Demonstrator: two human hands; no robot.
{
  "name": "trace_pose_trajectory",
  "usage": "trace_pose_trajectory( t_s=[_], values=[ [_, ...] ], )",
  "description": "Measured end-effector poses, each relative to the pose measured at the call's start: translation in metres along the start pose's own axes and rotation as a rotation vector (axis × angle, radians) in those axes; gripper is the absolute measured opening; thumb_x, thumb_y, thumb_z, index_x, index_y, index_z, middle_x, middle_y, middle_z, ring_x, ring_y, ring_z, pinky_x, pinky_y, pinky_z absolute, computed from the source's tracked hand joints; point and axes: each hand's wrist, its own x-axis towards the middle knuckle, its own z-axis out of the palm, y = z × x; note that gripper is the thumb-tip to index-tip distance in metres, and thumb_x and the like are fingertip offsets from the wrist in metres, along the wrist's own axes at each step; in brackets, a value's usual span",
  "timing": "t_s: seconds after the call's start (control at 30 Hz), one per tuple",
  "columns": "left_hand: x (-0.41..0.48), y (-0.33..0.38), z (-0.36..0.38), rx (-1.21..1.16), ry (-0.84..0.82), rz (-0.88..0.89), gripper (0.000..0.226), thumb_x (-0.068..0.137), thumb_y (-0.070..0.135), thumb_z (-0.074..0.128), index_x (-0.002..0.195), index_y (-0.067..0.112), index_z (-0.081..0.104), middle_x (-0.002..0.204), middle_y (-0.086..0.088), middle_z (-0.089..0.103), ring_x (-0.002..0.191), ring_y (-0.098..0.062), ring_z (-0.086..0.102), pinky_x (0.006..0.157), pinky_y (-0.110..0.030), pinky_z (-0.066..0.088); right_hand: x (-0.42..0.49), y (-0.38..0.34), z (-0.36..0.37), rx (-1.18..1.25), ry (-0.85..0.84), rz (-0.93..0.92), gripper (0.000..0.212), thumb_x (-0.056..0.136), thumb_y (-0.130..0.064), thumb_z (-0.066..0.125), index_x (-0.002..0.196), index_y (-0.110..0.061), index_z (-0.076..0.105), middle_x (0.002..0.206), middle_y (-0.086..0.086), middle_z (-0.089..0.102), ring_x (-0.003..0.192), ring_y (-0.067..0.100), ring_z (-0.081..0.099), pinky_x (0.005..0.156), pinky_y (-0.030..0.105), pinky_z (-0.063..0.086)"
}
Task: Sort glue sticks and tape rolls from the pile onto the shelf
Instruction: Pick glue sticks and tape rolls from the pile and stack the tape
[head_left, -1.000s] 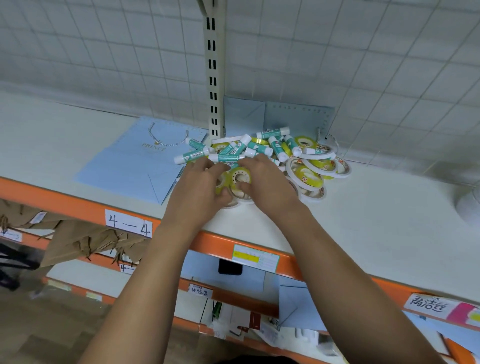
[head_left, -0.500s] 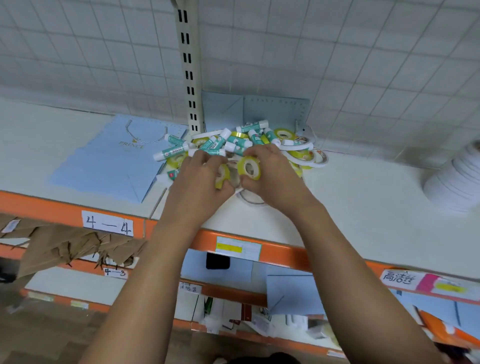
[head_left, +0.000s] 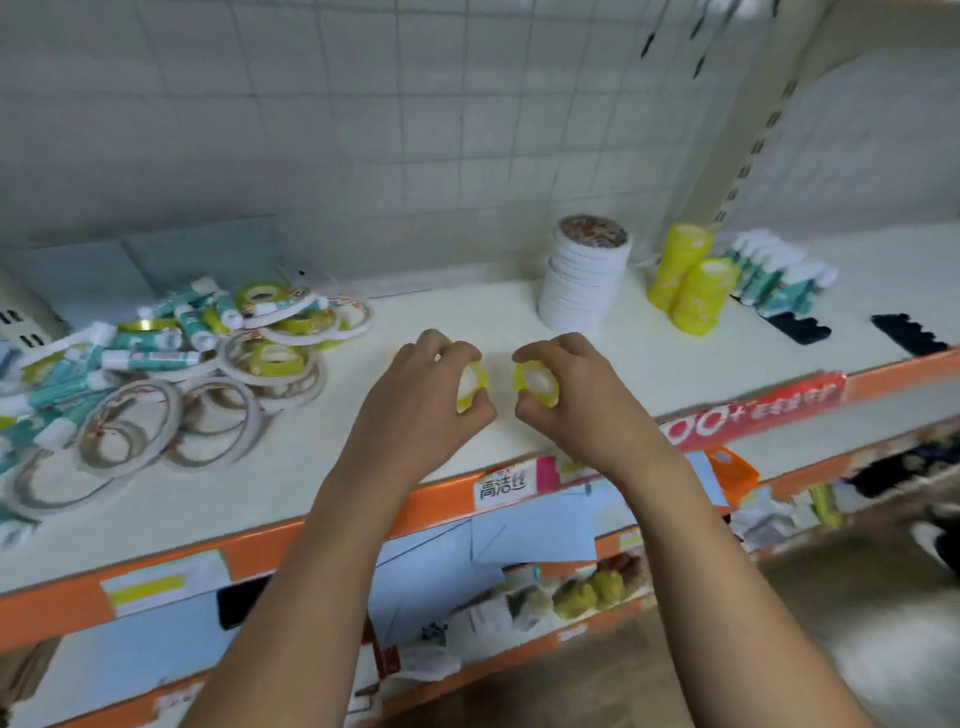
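Observation:
My left hand (head_left: 415, 410) pinches a small yellow tape roll (head_left: 474, 385) between thumb and fingers above the white shelf (head_left: 467, 322). My right hand (head_left: 582, 400) pinches a second yellow tape roll (head_left: 537, 383) the same way, close beside the first. The mixed pile (head_left: 171, 358) of teal glue sticks, yellow tape rolls and white tape rings lies on the shelf to the left. To the right stand a stack of white tape rolls (head_left: 582, 280), two stacks of yellow tape rolls (head_left: 693, 283), and a row of glue sticks (head_left: 774, 275).
The shelf has an orange front edge (head_left: 291, 540) with paper labels. Two black items (head_left: 852, 330) lie at the far right of the shelf. A tiled wall and a slotted upright (head_left: 753, 135) stand behind. Lower shelves hold papers and packets.
Both hands have lifted a yellow tape roll each out of the pile and carried them to the right. The view has swung right, so the sorted stacks now show.

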Motion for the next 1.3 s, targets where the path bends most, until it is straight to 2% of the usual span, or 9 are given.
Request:
trace_pose_trajectory(
  t_s=[0.3, 0.53, 0.73, 0.87, 1.0, 1.1, 1.23, 1.3],
  values=[
    [0.055, 0.149, 0.092, -0.046, -0.127, 0.125, 0.044, 0.087, 0.040, 0.060, 0.128, 0.022, 0.056, 0.117, 0.001, 0.051, 0.108, -0.020, 0.053, 0.085, -0.038, 0.047, -0.037, 0.156, -0.088, -0.026, 0.039, 0.130, 0.046, 0.086, -0.024, 0.066, 0.131, -0.022, 0.057, 0.123, 0.007, 0.051, 0.108, 0.029, 0.054, 0.095, 0.038, 0.045],
    [0.095, 0.204, 0.135, -0.018, -0.122, 0.075, 0.043, 0.086, 0.035, 0.063, 0.124, 0.016, 0.058, 0.116, -0.004, 0.055, 0.107, -0.025, 0.055, 0.089, -0.042, 0.047, -0.021, 0.229, -0.128, -0.021, 0.029, 0.089, 0.045, 0.084, -0.026, 0.067, 0.129, -0.024, 0.060, 0.120, 0.005, 0.051, 0.108, 0.028, 0.054, 0.094, 0.037, 0.046],
    [0.129, 0.213, 0.139, -0.007, -0.088, 0.027, 0.042, 0.084, 0.036, 0.064, 0.122, 0.018, 0.060, 0.115, -0.004, 0.056, 0.104, -0.025, 0.057, 0.087, -0.039, 0.048, 0.009, 0.248, -0.143, 0.004, 0.000, 0.040, 0.045, 0.085, -0.026, 0.067, 0.130, -0.026, 0.060, 0.122, 0.007, 0.048, 0.109, 0.028, 0.052, 0.096, 0.036, 0.043],
    [0.155, 0.208, 0.139, -0.012, -0.062, 0.031, 0.043, 0.083, 0.036, 0.064, 0.122, 0.018, 0.060, 0.115, -0.004, 0.055, 0.106, -0.025, 0.056, 0.089, -0.040, 0.048, 0.037, 0.250, -0.147, 0.025, 0.028, 0.022, 0.045, 0.085, -0.027, 0.068, 0.129, -0.028, 0.060, 0.116, 0.007, 0.048, 0.104, 0.024, 0.053, 0.091, 0.026, 0.041],
    [0.181, 0.203, 0.141, -0.015, -0.029, 0.059, 0.043, 0.082, 0.036, 0.066, 0.120, 0.017, 0.061, 0.111, -0.005, 0.053, 0.102, -0.025, 0.058, 0.083, -0.036, 0.047, 0.069, 0.248, -0.154, 0.015, 0.061, 0.025, 0.053, 0.083, -0.027, 0.070, 0.133, -0.020, 0.056, 0.121, 0.010, 0.053, 0.113, 0.025, 0.051, 0.096, 0.031, 0.041],
    [0.196, 0.201, 0.143, -0.025, -0.030, 0.077, 0.044, 0.083, 0.036, 0.067, 0.122, 0.015, 0.061, 0.112, -0.007, 0.053, 0.104, -0.027, 0.058, 0.085, -0.038, 0.047, 0.091, 0.248, -0.161, -0.004, 0.095, 0.006, 0.055, 0.082, -0.027, 0.070, 0.133, -0.014, 0.055, 0.124, 0.009, 0.057, 0.120, 0.025, 0.049, 0.101, 0.034, 0.039],
    [0.208, 0.198, 0.146, -0.008, -0.055, 0.083, 0.041, 0.086, 0.035, 0.064, 0.122, 0.014, 0.062, 0.109, -0.008, 0.056, 0.105, -0.027, 0.056, 0.088, -0.041, 0.045, 0.110, 0.249, -0.163, -0.020, 0.099, 0.008, 0.052, 0.083, -0.026, 0.070, 0.132, -0.011, 0.056, 0.122, 0.011, 0.058, 0.116, 0.026, 0.052, 0.099, 0.030, 0.038],
    [0.214, 0.199, 0.147, 0.001, -0.063, 0.076, 0.039, 0.088, 0.034, 0.063, 0.121, 0.014, 0.062, 0.107, -0.009, 0.056, 0.106, -0.027, 0.055, 0.089, -0.040, 0.044, 0.117, 0.251, -0.162, -0.040, 0.068, -0.005, 0.045, 0.083, -0.027, 0.068, 0.123, -0.009, 0.060, 0.115, 0.013, 0.059, 0.110, 0.028, 0.054, 0.094, 0.033, 0.040]
  ],
)
